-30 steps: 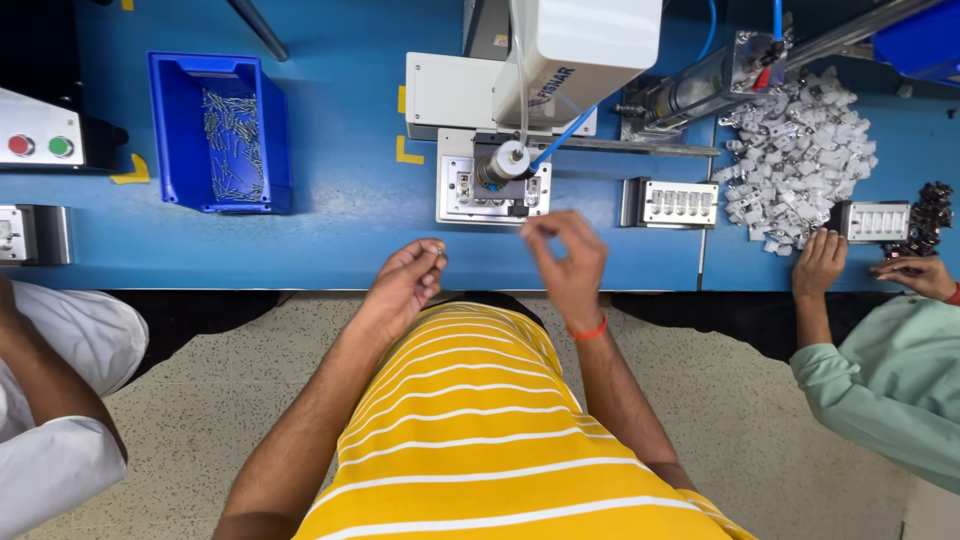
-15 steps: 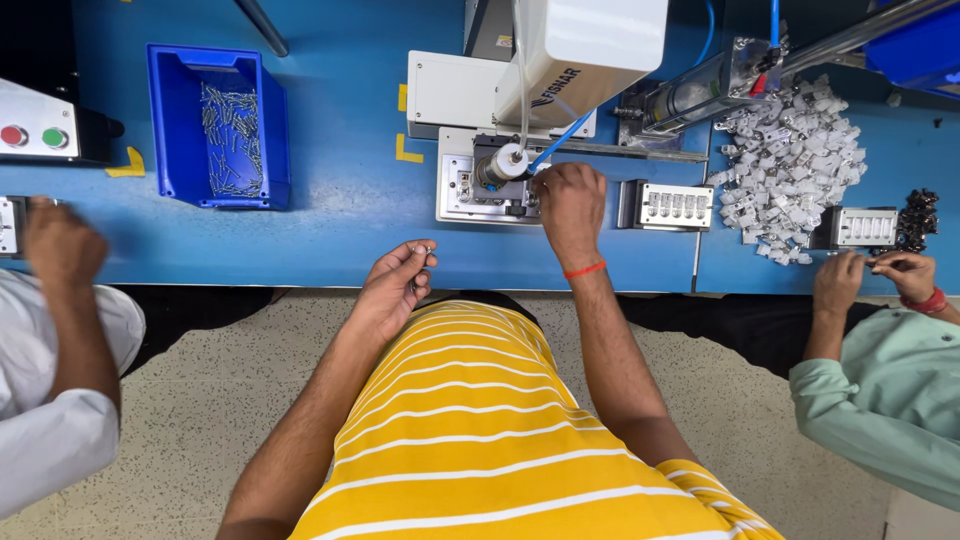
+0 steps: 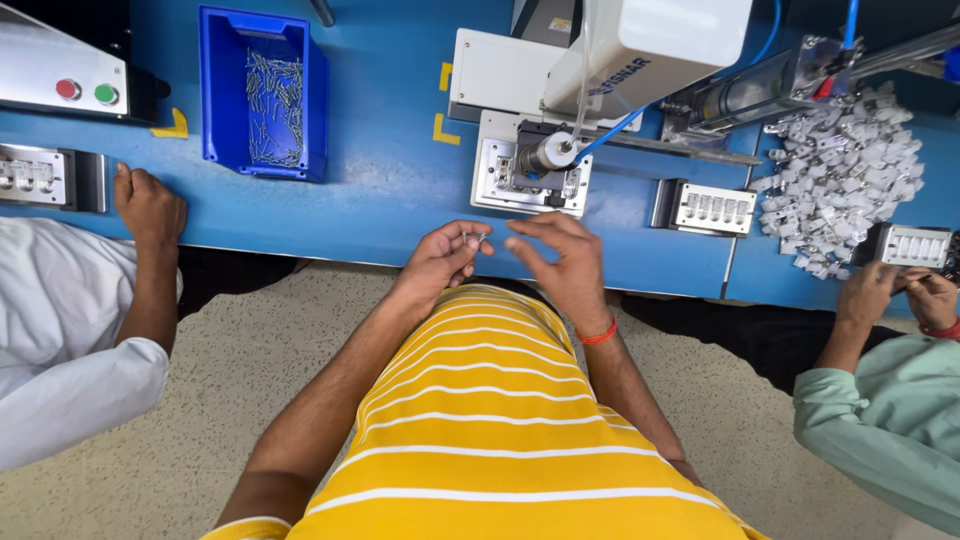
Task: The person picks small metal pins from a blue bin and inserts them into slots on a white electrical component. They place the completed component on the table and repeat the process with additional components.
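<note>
A single head-worn camera looks almost straight down from above the person. The bench (image 3: 380, 215) runs across the top of the frame, the floor (image 3: 250, 370) fills the bottom. It sits close: the yellow shirt (image 3: 490, 420) fills the lower centre, and a co-worker shows at each side edge. No second view shares the scene.

Our shirt (image 3: 500, 440): yellow, crossed by thin white horizontal stripes, short-sleeved, with a white-edged cuff showing at the left sleeve. Our forearms: bare from elbow to wrist. Our left hand (image 3: 440, 262): no ring, no band. Our right hand (image 3: 560, 265): a thin orange-red thread (image 3: 598, 335) tied around the wrist. No gloves on either hand.
</note>
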